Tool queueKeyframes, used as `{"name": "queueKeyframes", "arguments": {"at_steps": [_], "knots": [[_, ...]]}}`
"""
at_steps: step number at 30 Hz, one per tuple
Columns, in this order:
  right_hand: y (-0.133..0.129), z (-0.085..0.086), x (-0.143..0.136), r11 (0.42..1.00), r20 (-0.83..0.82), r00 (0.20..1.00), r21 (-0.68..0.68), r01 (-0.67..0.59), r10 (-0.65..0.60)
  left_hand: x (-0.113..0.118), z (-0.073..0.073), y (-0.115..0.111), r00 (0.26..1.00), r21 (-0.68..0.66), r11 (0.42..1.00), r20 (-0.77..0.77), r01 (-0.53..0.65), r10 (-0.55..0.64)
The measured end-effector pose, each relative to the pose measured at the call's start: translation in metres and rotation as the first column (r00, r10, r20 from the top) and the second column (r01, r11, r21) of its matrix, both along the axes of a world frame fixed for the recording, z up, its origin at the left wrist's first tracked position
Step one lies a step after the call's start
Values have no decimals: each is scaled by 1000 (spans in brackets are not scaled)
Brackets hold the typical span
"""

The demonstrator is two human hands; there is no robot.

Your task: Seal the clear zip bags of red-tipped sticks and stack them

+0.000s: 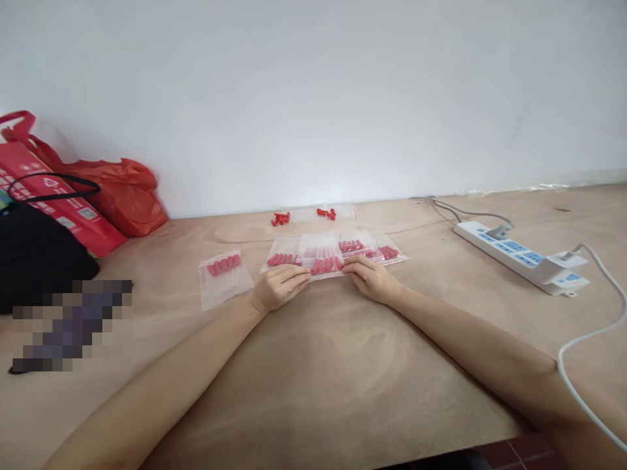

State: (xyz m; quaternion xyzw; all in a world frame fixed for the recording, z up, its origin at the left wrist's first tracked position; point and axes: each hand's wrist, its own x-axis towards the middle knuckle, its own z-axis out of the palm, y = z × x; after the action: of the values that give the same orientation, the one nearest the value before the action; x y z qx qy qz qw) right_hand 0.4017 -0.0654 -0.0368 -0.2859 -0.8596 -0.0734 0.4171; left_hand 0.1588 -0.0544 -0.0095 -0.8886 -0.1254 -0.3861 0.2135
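My left hand (280,287) and my right hand (373,279) pinch the two near corners of a small clear plastic bag (321,251). Inside it, several slim pieces with red ends lie side by side, red ends toward me. Directly behind and around this bag are more such bags, one with red ends at the left (284,258) and another at the right (388,252). A separate bag (226,281) lies left of my left hand, its red ends pointing away from me. What exactly the red-ended pieces are is too small to tell.
Loose red pieces (281,219) and a second red cluster (326,213) lie by the wall. At right is a white power strip (519,254) with plugs and a cable (563,346). Red bags (122,189), a black item (39,254) and a blurred-out object (73,326) occupy the left.
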Motion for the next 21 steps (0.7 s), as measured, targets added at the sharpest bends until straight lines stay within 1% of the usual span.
{"name": "queueKeyframes", "arguments": {"at_steps": [2,5,7,9,12,17,21], "knots": [[0,1,-1,999,3,1000,43,31,-31,0,0,1,1000,-7,1000,1,2,-2],[-2,5,-2,985,22,991,119,127,-131,-2,0,1,1000,-33,999,5,10,-10],[-3,7,-3,977,30,984,129,169,-174,-2,1,0,1000,-50,999,17,12,-11],[-3,8,-4,979,31,984,103,174,-178,1,1,0,999,-59,998,41,7,-5],[-3,9,-9,985,33,986,62,162,-164,11,1,-1,998,-48,999,70,1,3],[-4,9,-21,992,49,992,59,112,-115,29,-2,0,999,-19,1000,39,18,-18],[-4,9,-24,993,38,993,33,115,-116,32,-1,1,1000,37,999,9,2,-3]]}}
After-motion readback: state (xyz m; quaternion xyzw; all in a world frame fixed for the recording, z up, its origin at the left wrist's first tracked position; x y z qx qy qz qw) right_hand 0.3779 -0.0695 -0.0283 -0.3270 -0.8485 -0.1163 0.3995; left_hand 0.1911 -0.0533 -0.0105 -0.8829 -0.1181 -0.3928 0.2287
